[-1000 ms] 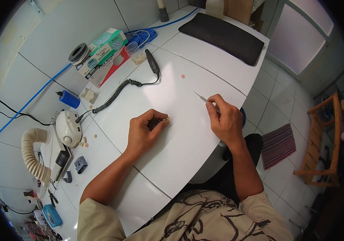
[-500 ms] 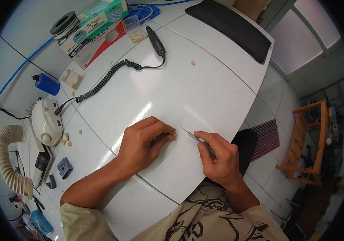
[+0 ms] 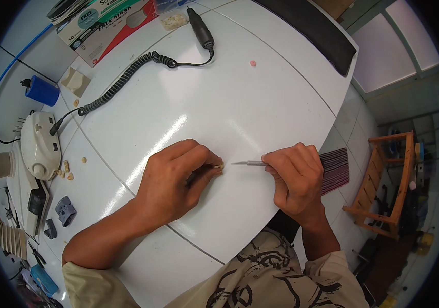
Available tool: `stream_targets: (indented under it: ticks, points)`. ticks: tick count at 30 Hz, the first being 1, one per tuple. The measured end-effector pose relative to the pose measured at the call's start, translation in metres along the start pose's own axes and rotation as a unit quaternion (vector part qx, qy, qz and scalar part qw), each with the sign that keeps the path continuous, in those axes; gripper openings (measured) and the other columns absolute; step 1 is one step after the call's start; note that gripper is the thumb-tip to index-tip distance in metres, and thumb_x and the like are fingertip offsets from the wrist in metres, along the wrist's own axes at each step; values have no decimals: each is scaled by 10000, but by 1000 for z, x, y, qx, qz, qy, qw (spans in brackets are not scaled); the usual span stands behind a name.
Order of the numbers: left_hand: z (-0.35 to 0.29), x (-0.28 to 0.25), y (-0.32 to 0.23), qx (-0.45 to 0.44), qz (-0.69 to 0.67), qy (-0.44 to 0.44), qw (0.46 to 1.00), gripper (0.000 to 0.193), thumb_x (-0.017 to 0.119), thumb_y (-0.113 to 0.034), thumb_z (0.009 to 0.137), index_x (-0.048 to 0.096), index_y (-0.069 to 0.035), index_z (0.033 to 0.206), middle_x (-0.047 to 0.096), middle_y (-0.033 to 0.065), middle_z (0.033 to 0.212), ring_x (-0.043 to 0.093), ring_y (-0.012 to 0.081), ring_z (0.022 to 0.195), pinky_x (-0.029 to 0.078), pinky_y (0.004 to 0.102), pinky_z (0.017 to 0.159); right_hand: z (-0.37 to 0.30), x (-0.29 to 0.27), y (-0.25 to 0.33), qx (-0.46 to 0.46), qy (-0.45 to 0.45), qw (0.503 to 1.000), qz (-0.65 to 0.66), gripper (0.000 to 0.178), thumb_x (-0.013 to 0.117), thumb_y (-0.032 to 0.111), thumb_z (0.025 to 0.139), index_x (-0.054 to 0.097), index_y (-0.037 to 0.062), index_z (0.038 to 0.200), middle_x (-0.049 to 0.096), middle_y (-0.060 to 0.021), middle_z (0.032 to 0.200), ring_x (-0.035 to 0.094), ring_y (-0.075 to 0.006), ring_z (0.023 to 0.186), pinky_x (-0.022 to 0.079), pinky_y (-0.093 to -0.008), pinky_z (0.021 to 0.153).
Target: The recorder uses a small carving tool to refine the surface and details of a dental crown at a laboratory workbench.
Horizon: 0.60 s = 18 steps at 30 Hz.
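A small yellowish piece point(image 3: 221, 166), mostly hidden by fingers, is pinched between the thumb and fingers of my left hand point(image 3: 176, 177) just above the white table. In my right hand point(image 3: 296, 179) is a slim silver craft knife point(image 3: 254, 162), held like a pen. Its narrow pointed tip faces left toward the piece and stays a short gap away from it. My right palm hides the rear of the handle.
A black rotary handpiece point(image 3: 200, 32) with a coiled cord lies at the far side. Its white control unit point(image 3: 42, 146) stands left, near several yellowish bits point(image 3: 66, 167) and grey moulded pieces point(image 3: 65, 210). A pink bit point(image 3: 252, 63) lies beyond my hands. Mask boxes point(image 3: 109, 31) stand far left.
My right hand has turned and moved right and slightly up, bringing the craft knife from slanted to nearly level. The left hand keeps its pinch. The whole view has shifted a little.
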<state>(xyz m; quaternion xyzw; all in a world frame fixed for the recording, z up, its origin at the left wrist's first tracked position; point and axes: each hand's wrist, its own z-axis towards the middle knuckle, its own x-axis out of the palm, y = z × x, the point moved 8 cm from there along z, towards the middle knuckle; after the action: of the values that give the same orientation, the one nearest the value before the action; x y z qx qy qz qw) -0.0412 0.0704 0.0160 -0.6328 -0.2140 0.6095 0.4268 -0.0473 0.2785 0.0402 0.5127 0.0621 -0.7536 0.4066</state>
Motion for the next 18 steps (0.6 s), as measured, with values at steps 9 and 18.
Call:
stream_targets:
  ticks: [9, 18]
  points:
    - [1, -2, 0, 8, -9, -3, 1000, 154, 856, 23, 896, 782, -13, 1026, 741, 96, 950, 769, 207, 822, 605, 326, 684, 13, 17, -9, -8, 47, 998, 52, 245, 789, 61, 872, 835, 127, 1103, 662, -7, 916, 575, -180, 788, 356, -386, 795]
    - [2, -1, -3, 23, 4, 6, 1000, 199, 857, 40, 876, 790, -25, 1050, 719, 90, 945, 750, 213, 819, 587, 337, 678, 12, 19, -6, -18, 47, 998, 41, 203, 831, 153, 906, 859, 163, 1107, 656, 17, 941, 557, -153, 785, 343, -376, 820]
